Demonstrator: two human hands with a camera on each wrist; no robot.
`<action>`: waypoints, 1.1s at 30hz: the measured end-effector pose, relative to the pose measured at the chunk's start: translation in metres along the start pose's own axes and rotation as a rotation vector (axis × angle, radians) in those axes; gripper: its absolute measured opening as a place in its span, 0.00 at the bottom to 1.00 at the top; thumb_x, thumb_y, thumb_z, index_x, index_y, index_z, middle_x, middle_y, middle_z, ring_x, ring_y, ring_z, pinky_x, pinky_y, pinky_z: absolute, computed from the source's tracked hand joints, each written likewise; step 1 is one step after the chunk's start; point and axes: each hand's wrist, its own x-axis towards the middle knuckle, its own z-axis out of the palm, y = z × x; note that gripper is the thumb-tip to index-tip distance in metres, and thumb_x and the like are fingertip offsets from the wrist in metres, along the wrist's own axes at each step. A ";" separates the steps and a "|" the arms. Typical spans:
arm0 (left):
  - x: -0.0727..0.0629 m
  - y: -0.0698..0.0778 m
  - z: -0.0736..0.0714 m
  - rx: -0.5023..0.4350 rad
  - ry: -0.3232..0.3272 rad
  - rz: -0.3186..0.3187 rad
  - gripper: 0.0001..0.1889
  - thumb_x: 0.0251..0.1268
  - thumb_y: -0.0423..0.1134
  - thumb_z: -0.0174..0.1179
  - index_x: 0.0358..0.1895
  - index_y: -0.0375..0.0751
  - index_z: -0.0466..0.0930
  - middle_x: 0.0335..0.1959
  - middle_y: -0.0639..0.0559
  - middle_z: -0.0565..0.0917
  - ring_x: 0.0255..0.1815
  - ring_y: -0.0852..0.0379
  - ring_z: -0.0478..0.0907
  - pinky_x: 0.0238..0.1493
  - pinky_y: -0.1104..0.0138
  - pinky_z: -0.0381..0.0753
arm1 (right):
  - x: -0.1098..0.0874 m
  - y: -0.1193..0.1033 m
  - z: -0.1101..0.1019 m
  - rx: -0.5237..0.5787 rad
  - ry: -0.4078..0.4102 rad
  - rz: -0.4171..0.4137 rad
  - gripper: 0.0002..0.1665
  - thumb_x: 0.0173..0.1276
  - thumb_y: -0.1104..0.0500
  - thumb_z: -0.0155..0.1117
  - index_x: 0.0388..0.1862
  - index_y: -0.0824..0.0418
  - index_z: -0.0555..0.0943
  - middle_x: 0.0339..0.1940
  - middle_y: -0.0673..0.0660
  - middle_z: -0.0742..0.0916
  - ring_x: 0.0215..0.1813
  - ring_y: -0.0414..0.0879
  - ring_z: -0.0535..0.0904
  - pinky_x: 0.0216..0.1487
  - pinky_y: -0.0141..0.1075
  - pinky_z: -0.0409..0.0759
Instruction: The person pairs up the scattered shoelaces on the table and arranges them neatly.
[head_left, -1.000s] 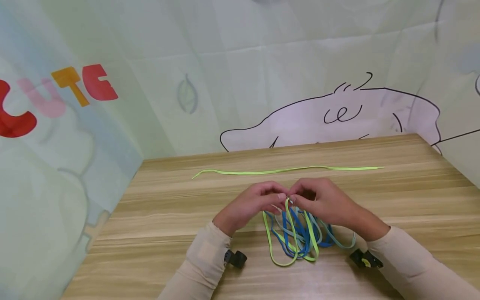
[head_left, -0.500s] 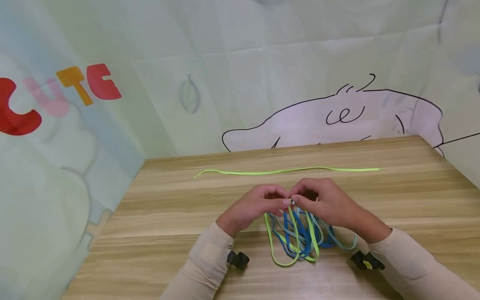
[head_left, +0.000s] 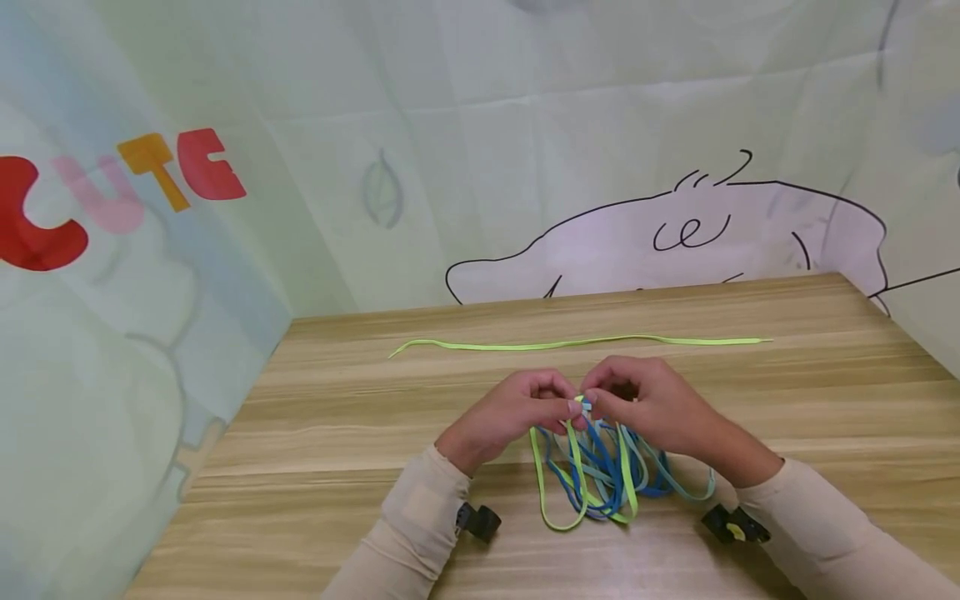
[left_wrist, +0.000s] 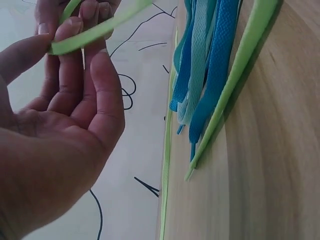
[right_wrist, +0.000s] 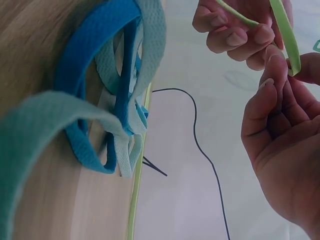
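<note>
Both hands meet at their fingertips over the tabletop in the head view. My left hand (head_left: 510, 421) pinches a flat green shoelace (left_wrist: 90, 37) between thumb and fingers. Against it, my right hand (head_left: 660, 408) pinches the same green shoelace (right_wrist: 284, 35), which bends round at its thumb. Below the hands gathers a loose bundle of blue shoelaces (head_left: 613, 471), pale teal shoelaces (head_left: 693, 493) and green loops. In the left wrist view, several narrow lace tips hang together beside the left hand. A small pale blue spot shows between the fingertips; what it belongs to cannot be told.
A single green shoelace (head_left: 525, 346) lies stretched across the wooden table (head_left: 337, 433), beyond the hands. A printed cloth backdrop (head_left: 315, 167) rises behind the table's far edge. Black wrist cameras (head_left: 477, 522) sit at both sleeves.
The green strand hanging below the fingertips has shifted left. More of the pale blue spot now shows between the hands. Both hands have barely moved and keep their pinch.
</note>
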 end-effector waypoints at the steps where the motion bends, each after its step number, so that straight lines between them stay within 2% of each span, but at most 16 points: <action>1: 0.000 0.000 0.000 0.001 0.006 -0.002 0.06 0.71 0.34 0.59 0.43 0.33 0.79 0.36 0.46 0.87 0.41 0.54 0.83 0.49 0.53 0.82 | 0.000 0.000 0.000 0.006 -0.003 0.003 0.04 0.75 0.59 0.62 0.41 0.55 0.84 0.30 0.49 0.86 0.29 0.49 0.81 0.29 0.37 0.82; 7: -0.002 0.002 -0.003 0.032 0.034 -0.007 0.08 0.72 0.36 0.60 0.45 0.33 0.79 0.36 0.47 0.85 0.41 0.54 0.83 0.48 0.53 0.81 | -0.001 0.002 -0.001 0.059 -0.016 0.025 0.04 0.76 0.59 0.61 0.43 0.57 0.83 0.31 0.51 0.86 0.30 0.54 0.82 0.31 0.40 0.84; 10: -0.002 0.003 -0.003 0.039 0.037 -0.006 0.09 0.71 0.36 0.60 0.45 0.33 0.80 0.35 0.48 0.85 0.39 0.54 0.83 0.48 0.50 0.80 | -0.001 0.003 -0.002 0.109 -0.025 0.015 0.05 0.76 0.61 0.61 0.44 0.59 0.82 0.29 0.52 0.85 0.29 0.53 0.81 0.30 0.39 0.83; 13: -0.002 0.002 -0.002 0.036 0.035 -0.008 0.08 0.72 0.35 0.60 0.45 0.33 0.80 0.33 0.49 0.85 0.37 0.55 0.83 0.46 0.53 0.81 | -0.001 0.003 -0.004 0.167 -0.036 -0.009 0.05 0.76 0.63 0.59 0.45 0.63 0.81 0.28 0.54 0.85 0.27 0.51 0.80 0.29 0.40 0.83; 17: 0.000 -0.001 -0.001 0.020 0.020 -0.011 0.08 0.72 0.33 0.59 0.45 0.30 0.79 0.35 0.40 0.84 0.36 0.57 0.82 0.43 0.62 0.81 | -0.001 0.003 -0.006 0.229 -0.054 -0.027 0.07 0.77 0.64 0.58 0.46 0.67 0.80 0.28 0.57 0.84 0.27 0.51 0.81 0.30 0.41 0.84; 19: 0.000 -0.003 -0.002 0.019 0.012 -0.011 0.08 0.73 0.33 0.58 0.45 0.29 0.78 0.37 0.35 0.83 0.36 0.57 0.82 0.42 0.63 0.81 | -0.001 0.002 -0.007 0.249 -0.063 -0.025 0.08 0.77 0.64 0.57 0.46 0.68 0.80 0.28 0.58 0.84 0.27 0.51 0.81 0.30 0.42 0.84; 21: 0.000 -0.004 -0.003 0.030 0.016 -0.014 0.08 0.73 0.34 0.59 0.45 0.30 0.79 0.38 0.35 0.83 0.36 0.57 0.82 0.43 0.63 0.81 | -0.001 0.002 -0.007 0.260 -0.065 -0.021 0.07 0.77 0.64 0.57 0.46 0.68 0.80 0.28 0.59 0.84 0.27 0.51 0.81 0.30 0.42 0.84; 26: -0.003 0.000 -0.011 0.058 0.038 -0.024 0.09 0.72 0.37 0.61 0.45 0.33 0.80 0.36 0.42 0.83 0.37 0.54 0.82 0.45 0.59 0.81 | 0.000 0.002 -0.008 0.272 -0.067 -0.022 0.06 0.77 0.65 0.56 0.45 0.67 0.80 0.27 0.60 0.84 0.27 0.51 0.80 0.29 0.41 0.84; 33: -0.009 0.007 -0.027 0.078 0.105 0.006 0.07 0.71 0.35 0.61 0.44 0.33 0.80 0.39 0.39 0.82 0.40 0.52 0.84 0.45 0.63 0.81 | 0.000 0.001 -0.009 0.279 -0.067 -0.013 0.07 0.78 0.65 0.56 0.46 0.66 0.80 0.27 0.60 0.83 0.26 0.51 0.80 0.29 0.42 0.84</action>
